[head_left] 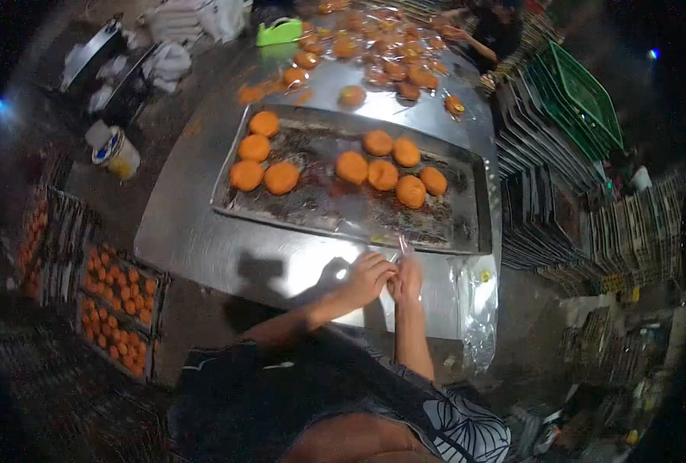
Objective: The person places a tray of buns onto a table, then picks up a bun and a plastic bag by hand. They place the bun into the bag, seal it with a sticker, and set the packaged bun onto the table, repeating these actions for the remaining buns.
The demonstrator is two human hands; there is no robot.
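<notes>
My left hand [370, 279] and my right hand [406, 279] meet at the near edge of a metal table. Their fingers are closed together on a clear plastic bag [403, 244], whose film is thin and hard to make out. Just beyond the hands lies a dark, worn baking tray [304, 210]. On it rest several round orange-brown buns, one group with a bun [282, 177] at the left and another with a bun [411, 192] at the right. To the right of my hands, a stack of clear plastic bags [478, 309] hangs over the table edge.
Bagged buns [393, 69] are heaped at the table's far end, near a bright green object [279, 32]. Another person [497, 35] works there. Stacked trays [543, 147] and green crates [582, 92] stand right. Trays of buns [119, 285] and a bucket [119, 157] are left.
</notes>
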